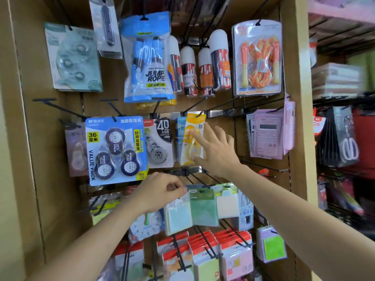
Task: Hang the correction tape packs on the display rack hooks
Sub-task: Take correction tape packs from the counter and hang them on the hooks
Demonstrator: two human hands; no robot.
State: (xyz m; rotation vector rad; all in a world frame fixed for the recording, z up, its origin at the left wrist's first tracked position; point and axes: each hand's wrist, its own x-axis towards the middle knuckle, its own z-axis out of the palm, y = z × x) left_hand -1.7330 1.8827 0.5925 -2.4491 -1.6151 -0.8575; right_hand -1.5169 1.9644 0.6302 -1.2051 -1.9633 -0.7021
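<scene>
Head view: the right hand (215, 151), fingers spread, touches the yellow tape pack (191, 138) hanging askew on its hook (201, 113) in the middle row, so a sideways push may unhook it.

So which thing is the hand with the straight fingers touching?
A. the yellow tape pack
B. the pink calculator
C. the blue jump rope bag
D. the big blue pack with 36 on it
A: the right hand lays its straight fingers on the yellow correction tape pack hanging in the middle row, and it touches none of the other three.
</scene>
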